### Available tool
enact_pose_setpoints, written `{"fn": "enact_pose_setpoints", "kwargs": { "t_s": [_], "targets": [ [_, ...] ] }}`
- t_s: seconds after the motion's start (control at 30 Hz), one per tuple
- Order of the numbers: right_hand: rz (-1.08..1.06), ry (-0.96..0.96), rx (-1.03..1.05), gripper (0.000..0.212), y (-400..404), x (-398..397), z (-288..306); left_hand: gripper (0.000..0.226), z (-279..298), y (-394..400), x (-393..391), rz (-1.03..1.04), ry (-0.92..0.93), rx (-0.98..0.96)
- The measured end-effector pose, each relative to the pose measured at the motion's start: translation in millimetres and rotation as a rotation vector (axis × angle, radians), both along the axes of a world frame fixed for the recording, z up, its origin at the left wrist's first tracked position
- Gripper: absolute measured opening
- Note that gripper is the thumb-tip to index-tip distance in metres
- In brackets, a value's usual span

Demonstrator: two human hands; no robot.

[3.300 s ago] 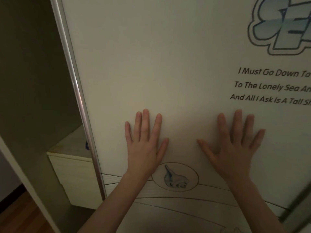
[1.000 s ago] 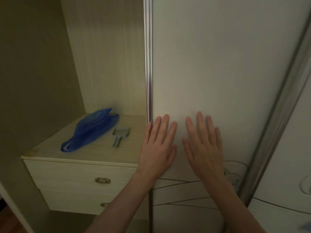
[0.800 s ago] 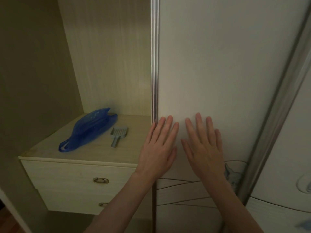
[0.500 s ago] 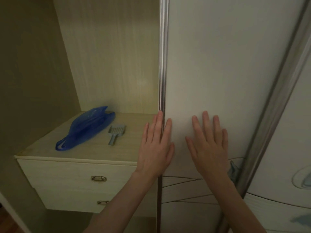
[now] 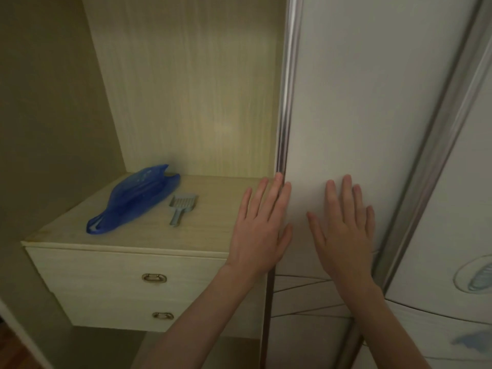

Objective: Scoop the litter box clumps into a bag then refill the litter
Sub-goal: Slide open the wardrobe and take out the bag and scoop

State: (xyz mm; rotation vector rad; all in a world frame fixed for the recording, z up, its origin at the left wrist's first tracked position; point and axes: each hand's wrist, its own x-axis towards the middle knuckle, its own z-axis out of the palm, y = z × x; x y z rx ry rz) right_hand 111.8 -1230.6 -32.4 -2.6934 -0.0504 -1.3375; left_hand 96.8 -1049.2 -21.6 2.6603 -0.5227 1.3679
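Note:
A blue plastic bag [image 5: 135,198] lies on top of a drawer unit [image 5: 127,265] inside an open wardrobe. Beside it, to the right, lies a small grey litter scoop [image 5: 181,209] with its handle toward me. My left hand [image 5: 262,227] is flat with straight fingers over the metal left edge of the white sliding door [image 5: 359,115]. My right hand [image 5: 343,230] presses flat on the door panel a little to the right. Neither hand holds anything. No litter box is in view.
The drawer unit has two drawers with metal handles [image 5: 154,277]. A second sliding door [image 5: 452,222] with a printed picture overlaps on the right. The wardrobe's side wall [image 5: 48,115] stands at the left; wooden floor [image 5: 16,350] shows at the bottom left.
Both hands have pushed the sliding door to the right, uncovering the drawer unit with the blue bag and the scoop. My left hand now reaches the door's metal edge.

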Motion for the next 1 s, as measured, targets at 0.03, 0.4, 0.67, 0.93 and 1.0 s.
{"fn": "enact_pose_setpoints", "kwargs": {
  "t_s": [0.03, 0.4, 0.67, 0.93, 1.0],
  "targets": [
    [-0.003, -0.001, 0.010, 0.070, -0.7, -1.1, 1.7, 0.075, 2.1, 0.7, -0.9, -0.015, -0.001, 0.002],
    [0.258, -0.146, 0.004, 0.058, 45.3, -31.2, 34.9, 0.055, 10.9, 44.7, -22.7, 0.025, 0.070, -0.118],
    [0.465, 0.007, 0.054, 0.057, 124.9, -29.1, 41.0, 0.052, -0.2, 134.4, -32.2, 0.183, 0.167, -0.108],
    [0.450, 0.258, 0.014, 0.063, 222.1, 2.3, 23.9, 0.049, -11.1, 241.2, -18.6, 0.230, 0.227, -0.042],
    [0.426, 0.287, 0.007, 0.063, 249.0, 10.4, 18.5, 0.049, -14.0, 269.5, -13.8, 0.232, 0.222, -0.042]
  ]
}}
